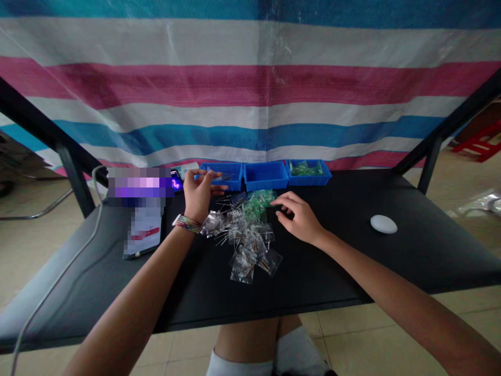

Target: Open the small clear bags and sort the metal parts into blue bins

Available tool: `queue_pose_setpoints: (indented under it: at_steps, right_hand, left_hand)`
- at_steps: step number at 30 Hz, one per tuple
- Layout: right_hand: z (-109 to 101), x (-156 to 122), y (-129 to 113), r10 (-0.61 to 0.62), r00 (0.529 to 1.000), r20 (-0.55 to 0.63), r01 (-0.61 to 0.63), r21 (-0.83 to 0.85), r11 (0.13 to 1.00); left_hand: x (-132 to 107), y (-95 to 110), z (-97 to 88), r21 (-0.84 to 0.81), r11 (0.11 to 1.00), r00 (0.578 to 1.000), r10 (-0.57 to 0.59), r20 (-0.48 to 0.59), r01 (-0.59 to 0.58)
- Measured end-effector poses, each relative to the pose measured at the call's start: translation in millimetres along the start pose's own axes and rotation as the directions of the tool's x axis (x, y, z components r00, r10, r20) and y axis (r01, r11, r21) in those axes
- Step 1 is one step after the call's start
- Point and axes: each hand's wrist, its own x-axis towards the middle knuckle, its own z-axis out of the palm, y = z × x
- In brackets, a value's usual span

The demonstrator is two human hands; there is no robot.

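Note:
My left hand is over the near left part of the left blue bin, its fingers apart. A small clear bag shows at its fingertips, inside the bin's outline; whether the fingers touch it is unclear. My right hand, fingers loosely bent and thumb apart, is at the right edge of a heap of green bags. Clear bags with thin metal parts lie heaped nearer to me, between my forearms. Loose pin-like pieces stick out at the heap's left side.
Beside the left bin stand a middle blue bin and a right blue bin holding green bags. A phone lies at left, near a lit screen and a cable. A white oval object rests at right.

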Motion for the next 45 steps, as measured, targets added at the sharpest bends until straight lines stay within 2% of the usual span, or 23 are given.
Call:
queue_pose_setpoints:
  at_steps: [3, 5, 9, 10, 11, 12, 14, 15, 16, 19, 23, 27, 30, 33, 35, 38, 42, 43, 45]
  right_hand:
    - [1, 0, 4, -0.077, 0.997, 0.025, 0.080, -0.163, 0.983]
    - [3, 0, 7, -0.093, 0.994, 0.056, 0.103, -0.210, 0.972]
    - [5, 2, 6, -0.098, 0.992, 0.076, 0.111, -0.196, 0.974]
    - [6, 3, 5, -0.090, 0.993, 0.075, 0.103, -0.192, 0.976]
    - [6, 3, 4, -0.080, 0.994, 0.077, 0.094, -0.192, 0.977]
    - [6, 3, 3, -0.070, 0.994, 0.081, 0.085, -0.196, 0.977]
    - [7, 2, 2, -0.053, 0.994, 0.097, 0.072, -0.211, 0.975]
    - [7, 2, 2, -0.047, 0.993, 0.105, 0.069, -0.218, 0.974]
    - [7, 2, 2, -0.043, 0.993, 0.111, 0.067, -0.221, 0.973]
    - [9, 2, 5, -0.038, 0.995, 0.096, 0.057, -0.208, 0.977]
    - [11, 4, 4, -0.070, 0.998, -0.007, 0.069, -0.122, 0.990]
    - [10, 6, 0, -0.045, 0.981, -0.189, 0.055, 0.050, 0.997]
    - [8, 7, 3, 0.088, 0.953, -0.290, -0.018, 0.237, 0.971]
    - [7, 9, 12, 0.236, 0.920, -0.313, -0.095, 0.405, 0.909]
    - [7, 10, 16, 0.298, 0.912, -0.282, -0.124, 0.504, 0.855]
    - [8, 12, 16, 0.334, 0.922, -0.195, -0.147, 0.622, 0.769]
    - [7, 11, 7, 0.295, 0.952, -0.083, -0.170, 0.659, 0.733]
    - [7, 11, 5, 0.284, 0.957, -0.056, -0.179, 0.657, 0.733]
    - [8, 9, 2, 0.274, 0.962, -0.010, -0.202, 0.648, 0.734]
  left_hand:
    - [0, 1, -1.6, 0.030, 0.999, 1.000, 0.018, 0.007, -0.018]
    - [-2, 1, -1.7, 0.067, 0.996, 0.997, 0.062, 0.049, -0.065]
    - [-14, 6, 3.6, 0.230, 0.949, 0.958, 0.162, 0.235, -0.216]
    - [-19, 7, 5.8, 0.316, 0.902, 0.931, 0.198, 0.306, -0.296]
    - [-23, 9, 8.3, 0.416, 0.816, 0.887, 0.234, 0.398, -0.402]
    - [-28, 11, 11.0, 0.500, 0.693, 0.821, 0.242, 0.516, -0.519]
    - [-36, 12, 16.1, 0.529, 0.492, 0.678, 0.191, 0.710, -0.692]
    - [-39, 12, 18.4, 0.515, 0.429, 0.623, 0.156, 0.767, -0.742]
    - [-41, 11, 20.4, 0.504, 0.391, 0.587, 0.127, 0.799, -0.771]
    - [-43, 5, 23.6, 0.486, 0.384, 0.555, 0.087, 0.827, -0.785]
    - [-41, -1, 22.9, 0.453, 0.426, 0.534, 0.087, 0.841, -0.783]
    - [-41, -3, 22.0, 0.439, 0.417, 0.519, 0.097, 0.849, -0.796]
    - [-43, -3, 22.3, 0.448, 0.392, 0.525, 0.112, 0.844, -0.803]
    - [-47, -3, 23.5, 0.458, 0.352, 0.530, 0.143, 0.836, -0.817]
    - [-50, -2, 25.2, 0.456, 0.355, 0.537, 0.175, 0.825, -0.816]
    - [-57, 1, 29.9, 0.454, 0.459, 0.596, 0.231, 0.769, -0.764]
    - [-65, 1, 37.3, 0.418, 0.708, 0.734, 0.208, 0.646, -0.569]
    - [-67, 1, 38.7, 0.403, 0.753, 0.758, 0.189, 0.624, -0.520]
    - [-69, 0, 40.3, 0.377, 0.804, 0.779, 0.163, 0.605, -0.460]
